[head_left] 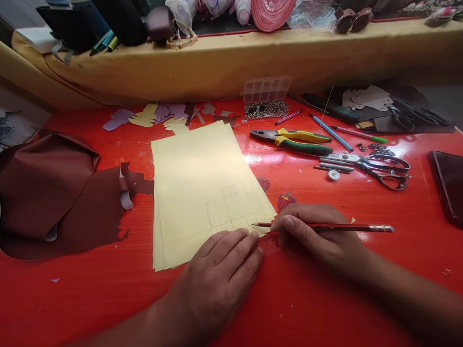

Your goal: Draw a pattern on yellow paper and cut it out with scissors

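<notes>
The right hand was clamped on a red pencil, while the left hand lay flat, fingers together, on stacked yellow paper.

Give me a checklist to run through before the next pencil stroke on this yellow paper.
1. Pencil gripped in the right hand, tip near the paper's lower right corner: ok.
2. Left hand pressing on the yellow paper stack: ok.
3. Stack edges squared: not ok, the sheets fan out along the left edge.
4. Translucent ruler by the left hand lined up with the drawn lines: cannot tell, the hands hide too much of it.
5. Drawn pencil rectangles readable: ok, faint but visible.
6. Pencil tip sharp: cannot tell, too small to see.
</notes>
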The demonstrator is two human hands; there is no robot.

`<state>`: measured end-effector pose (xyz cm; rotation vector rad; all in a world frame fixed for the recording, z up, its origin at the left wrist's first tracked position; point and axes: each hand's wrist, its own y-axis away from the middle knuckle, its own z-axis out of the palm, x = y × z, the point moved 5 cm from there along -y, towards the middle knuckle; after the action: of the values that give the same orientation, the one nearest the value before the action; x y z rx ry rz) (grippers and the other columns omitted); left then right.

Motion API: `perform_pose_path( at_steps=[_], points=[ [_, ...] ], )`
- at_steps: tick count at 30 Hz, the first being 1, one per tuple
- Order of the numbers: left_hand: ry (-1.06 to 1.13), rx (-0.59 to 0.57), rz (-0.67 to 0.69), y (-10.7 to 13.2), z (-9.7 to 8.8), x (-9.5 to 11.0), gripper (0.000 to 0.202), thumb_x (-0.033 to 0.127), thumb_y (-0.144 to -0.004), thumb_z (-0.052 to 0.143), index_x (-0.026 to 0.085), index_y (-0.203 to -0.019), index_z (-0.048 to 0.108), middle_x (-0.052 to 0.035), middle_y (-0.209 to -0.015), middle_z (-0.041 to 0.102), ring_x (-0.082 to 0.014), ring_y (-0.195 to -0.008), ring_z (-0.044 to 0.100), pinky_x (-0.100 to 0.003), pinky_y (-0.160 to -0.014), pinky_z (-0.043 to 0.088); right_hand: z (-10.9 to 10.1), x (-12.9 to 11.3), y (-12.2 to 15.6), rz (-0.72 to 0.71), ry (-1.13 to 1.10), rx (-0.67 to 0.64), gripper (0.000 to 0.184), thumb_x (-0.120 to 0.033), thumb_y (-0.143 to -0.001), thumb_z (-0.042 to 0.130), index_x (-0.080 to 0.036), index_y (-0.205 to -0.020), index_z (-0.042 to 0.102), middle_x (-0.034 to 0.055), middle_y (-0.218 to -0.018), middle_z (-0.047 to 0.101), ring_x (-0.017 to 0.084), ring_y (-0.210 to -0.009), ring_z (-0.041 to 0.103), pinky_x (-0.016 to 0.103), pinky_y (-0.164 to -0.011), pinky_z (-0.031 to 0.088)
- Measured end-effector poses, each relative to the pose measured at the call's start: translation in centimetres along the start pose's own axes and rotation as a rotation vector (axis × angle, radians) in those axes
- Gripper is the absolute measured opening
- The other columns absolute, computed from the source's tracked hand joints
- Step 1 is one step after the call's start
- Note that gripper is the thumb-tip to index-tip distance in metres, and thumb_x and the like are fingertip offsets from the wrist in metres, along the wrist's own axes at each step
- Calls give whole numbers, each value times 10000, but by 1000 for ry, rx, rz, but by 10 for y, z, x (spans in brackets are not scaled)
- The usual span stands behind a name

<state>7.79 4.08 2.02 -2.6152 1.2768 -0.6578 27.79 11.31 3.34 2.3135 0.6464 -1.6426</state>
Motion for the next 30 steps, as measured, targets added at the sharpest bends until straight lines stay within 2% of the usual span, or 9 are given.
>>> perform_pose_path(
  at_steps=[4, 20, 30],
  points=[
    [1, 12, -1, -1, 0, 0, 389, 67, -1013, 572, 72, -1391, 665, -155, -1459, 687, -327, -1376, 587, -491, -1159, 490, 1, 1, -1, 2, 6, -9, 402, -407, -1153, 505, -222, -913, 769, 25, -706, 753, 181, -639, 704, 306, -639, 547],
    [-1, 16, -12, -2, 0, 0, 362, 93, -1013, 587, 81, -1363, 679, -167, -1432, 694, -319, -1361, 609, -481, -1153, 497, 3, -1, -5, 20, 52, -36, 448, -478, -1142, 498, -238, -879, 769, 34, -693, 747, 195, -627, 683, 314, -623, 529],
    [-9, 18, -13, -3, 0, -1, 354, 91, -1020, 572, 91, -1356, 683, -157, -1428, 700, -310, -1355, 610, -471, -1155, 495, 2, 0, -5, 31, 66, -36, 405, -409, -1137, 510, -236, -859, 747, 22, -677, 738, 189, -617, 682, 305, -617, 522]
  ],
)
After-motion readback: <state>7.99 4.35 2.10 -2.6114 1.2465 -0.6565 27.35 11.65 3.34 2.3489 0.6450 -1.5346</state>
